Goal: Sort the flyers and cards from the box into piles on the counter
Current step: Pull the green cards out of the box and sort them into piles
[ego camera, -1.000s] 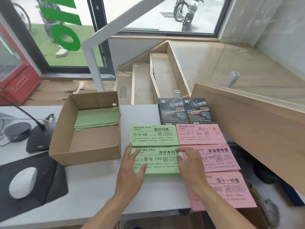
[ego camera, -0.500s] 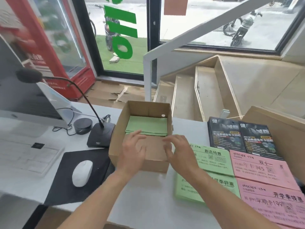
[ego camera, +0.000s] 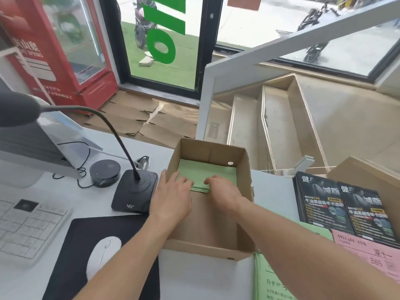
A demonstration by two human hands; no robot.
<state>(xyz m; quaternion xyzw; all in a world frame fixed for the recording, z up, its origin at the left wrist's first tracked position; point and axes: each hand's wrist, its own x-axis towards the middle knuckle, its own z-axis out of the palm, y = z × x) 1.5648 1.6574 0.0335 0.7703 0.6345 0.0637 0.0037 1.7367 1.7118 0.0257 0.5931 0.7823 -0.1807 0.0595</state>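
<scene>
Down inside the cardboard box [ego camera: 213,231], head view: both hands reaching for the green flyers [ego camera: 207,173] stacked against the far wall. Left hand [ego camera: 173,194] over the stack's near left corner, fingers lying fairly straight on the paper, thumb out along the box's left wall. Right hand [ego camera: 223,191] at the near edge, fingertips curled down onto the top sheets; whether any sheet is actually pinched, cannot tell. Already out on the counter [ego camera: 201,278]: a green pile [ego camera: 270,282] just right of the box, a pink pile [ego camera: 368,254] beyond it, black flyers [ego camera: 344,208] further back. Off to the left, a desk microphone [ego camera: 134,191], a mouse [ego camera: 101,254], a keyboard [ego camera: 26,224].

Risks from here: thin sheets sticking together, so an uneven lift fanning or dropping part of the stack; box walls snagging the corners and creasing them; forearms sweeping across the sorted green pile on the way out.
</scene>
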